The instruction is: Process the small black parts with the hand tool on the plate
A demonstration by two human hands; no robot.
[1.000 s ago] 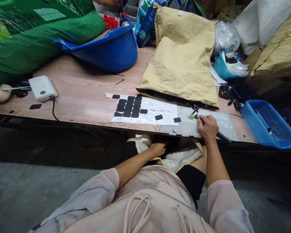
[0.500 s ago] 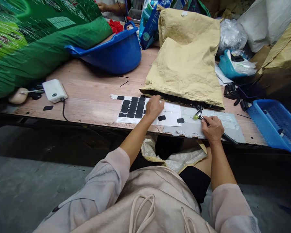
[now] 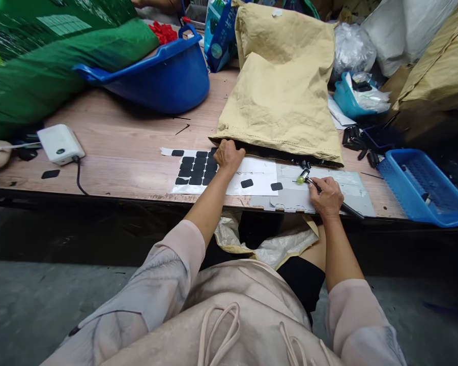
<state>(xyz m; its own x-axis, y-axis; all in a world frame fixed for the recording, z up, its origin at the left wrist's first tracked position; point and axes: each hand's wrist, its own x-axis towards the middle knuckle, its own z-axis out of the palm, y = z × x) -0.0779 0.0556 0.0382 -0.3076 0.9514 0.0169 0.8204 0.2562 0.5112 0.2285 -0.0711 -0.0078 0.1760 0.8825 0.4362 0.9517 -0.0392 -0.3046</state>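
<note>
My right hand (image 3: 326, 196) is closed around a small hammer (image 3: 302, 178) with a yellow-green face, its head low over a grey board (image 3: 295, 195). The black handle slants out behind my palm. A few small black pieces (image 3: 304, 164) lie just beyond the hammer head. My left hand (image 3: 229, 155) is closed, at the upper edge of a white sheet (image 3: 259, 173) and right by the dark mouth of a tan paper sack (image 3: 278, 107). Its fingertips are hidden. Rows of black rounded stickers (image 3: 195, 173) cover the sheet's left part; single ones lie farther right.
A blue basin (image 3: 164, 76) stands at the back left beside a green sack (image 3: 61, 76). On the left are a white box (image 3: 60, 144) with a cord and a loose black sticker (image 3: 50, 174). A blue basket (image 3: 423, 188) sits at the right edge, a teal basket (image 3: 353, 96) behind.
My left hand has moved from over the sheet's middle up to the sack's mouth. My right hand still grips the hammer. The whole view has shifted slightly.
</note>
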